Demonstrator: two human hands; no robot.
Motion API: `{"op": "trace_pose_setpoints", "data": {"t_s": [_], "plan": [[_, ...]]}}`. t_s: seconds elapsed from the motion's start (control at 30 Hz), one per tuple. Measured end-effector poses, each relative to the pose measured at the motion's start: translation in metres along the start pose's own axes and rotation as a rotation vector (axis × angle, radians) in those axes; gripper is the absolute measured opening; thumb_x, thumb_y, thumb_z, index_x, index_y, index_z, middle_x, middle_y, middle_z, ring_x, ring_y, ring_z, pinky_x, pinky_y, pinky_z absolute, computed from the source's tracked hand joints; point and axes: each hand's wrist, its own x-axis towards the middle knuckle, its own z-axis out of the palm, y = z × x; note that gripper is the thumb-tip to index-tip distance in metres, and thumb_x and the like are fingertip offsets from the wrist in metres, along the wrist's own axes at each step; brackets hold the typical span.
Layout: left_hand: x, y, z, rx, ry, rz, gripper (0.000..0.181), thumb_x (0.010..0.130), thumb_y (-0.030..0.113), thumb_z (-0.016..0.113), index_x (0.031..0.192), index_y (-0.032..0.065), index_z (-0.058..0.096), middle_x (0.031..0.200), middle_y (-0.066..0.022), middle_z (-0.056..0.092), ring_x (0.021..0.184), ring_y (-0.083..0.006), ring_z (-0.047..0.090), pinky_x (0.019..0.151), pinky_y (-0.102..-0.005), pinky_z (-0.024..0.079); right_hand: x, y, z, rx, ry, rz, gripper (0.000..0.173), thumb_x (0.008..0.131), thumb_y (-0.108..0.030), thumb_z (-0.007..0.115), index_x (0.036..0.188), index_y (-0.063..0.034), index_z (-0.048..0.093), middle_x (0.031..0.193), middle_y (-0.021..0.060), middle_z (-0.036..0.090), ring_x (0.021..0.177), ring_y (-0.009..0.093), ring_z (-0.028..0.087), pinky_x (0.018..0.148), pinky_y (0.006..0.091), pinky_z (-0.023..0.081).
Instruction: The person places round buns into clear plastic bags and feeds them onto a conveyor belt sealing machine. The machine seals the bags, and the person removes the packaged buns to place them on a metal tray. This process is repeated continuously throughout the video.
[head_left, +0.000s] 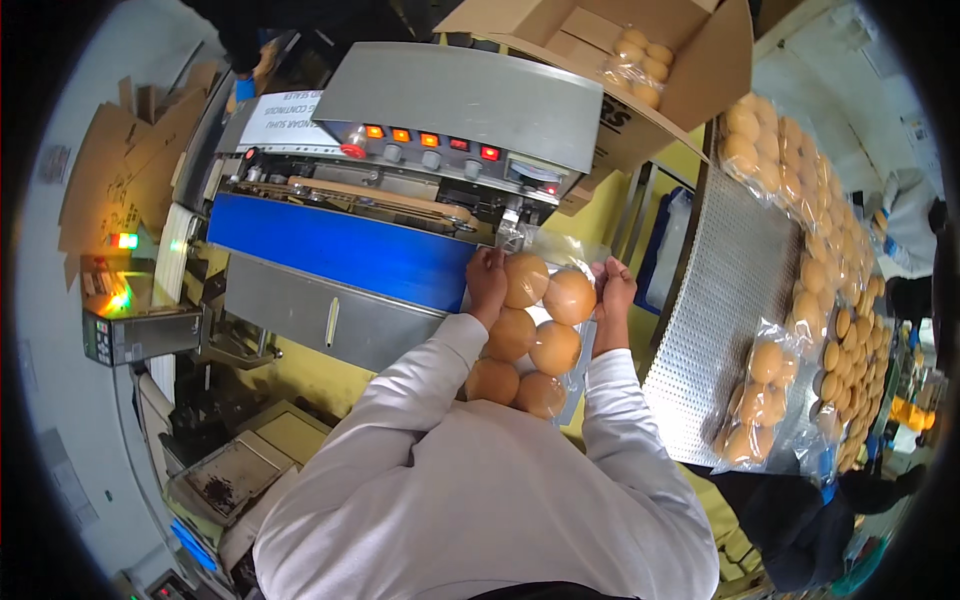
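A clear plastic bag of several round buns (532, 341) lies in front of me, its buns in two rows. My left hand (487, 283) pinches the bag's upper left corner beside the end of the blue conveyor belt (345, 251). At the upper right corner, my right hand (615, 296) grips the plastic between thumb and fingers. The bag's flat open-looking end (566, 246) stretches between both hands, close to the infeed of a continuous band sealer (457, 97). Lit orange and red switches (429, 140) line the sealer's panel.
At right, a perforated metal table (720, 315) carries bagged buns (757, 405) and loose buns (855, 367). Behind the sealer stands an open cardboard box (705, 90) with bagged buns inside. A printer-like unit (142, 334) stands left. Other people work at the far left and right.
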Motion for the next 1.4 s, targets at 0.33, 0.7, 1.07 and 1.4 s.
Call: {"op": "trace_pose_setpoints", "data": {"t_s": [0.33, 0.7, 1.07, 1.4], "plan": [[0.041, 0.0, -0.04, -0.061, 0.147, -0.028, 0.019, 0.079, 0.015, 0.064, 0.071, 0.0009, 0.054, 0.062, -0.0057, 0.057, 0.057, -0.0127, 0.052, 0.054, -0.0281, 0.041, -0.019, 0.017, 0.052, 0.045, -0.191, 0.039, 0.012, 0.089, -0.01, 0.049, 0.084, 0.0006, 0.054, 0.069, 0.0088, 0.06, 0.057, 0.014, 0.055, 0.052, 0.0256, 0.045], [0.073, -0.001, -0.093, -0.289, 0.123, -0.234, 0.017, 0.081, 0.016, 0.064, 0.078, 0.0029, 0.053, 0.065, -0.0004, 0.054, 0.059, -0.0084, 0.048, 0.057, -0.0236, 0.04, -0.031, 0.042, 0.108, -0.183, -0.141, -0.194, 0.01, 0.085, -0.006, 0.052, 0.082, 0.0031, 0.054, 0.059, 0.0055, 0.055, 0.048, 0.011, 0.051, 0.042, 0.0239, 0.04], [0.008, -0.043, -0.193, 0.256, 0.169, 0.186, 0.053, 0.069, 0.027, 0.074, 0.106, -0.0008, 0.049, 0.086, -0.0128, 0.055, 0.08, -0.0253, 0.052, 0.073, -0.034, 0.043, -0.123, 0.096, 0.139, -0.126, -0.307, -0.219, 0.041, 0.082, -0.006, 0.057, 0.118, -0.0009, 0.039, 0.094, 0.0089, 0.055, 0.082, 0.016, 0.057, 0.068, 0.0237, 0.046], [0.065, -0.046, -0.287, -0.125, -0.424, -0.254, 0.043, 0.071, 0.03, 0.074, 0.09, -0.0005, 0.05, 0.085, -0.0079, 0.057, 0.075, -0.0136, 0.056, 0.064, -0.0275, 0.047, -0.235, 0.166, 0.116, -0.449, -0.212, -0.176, 0.026, 0.078, 0.0, 0.059, 0.102, -0.004, 0.051, 0.083, 0.0032, 0.054, 0.07, 0.01, 0.051, 0.061, 0.0214, 0.044]]}}
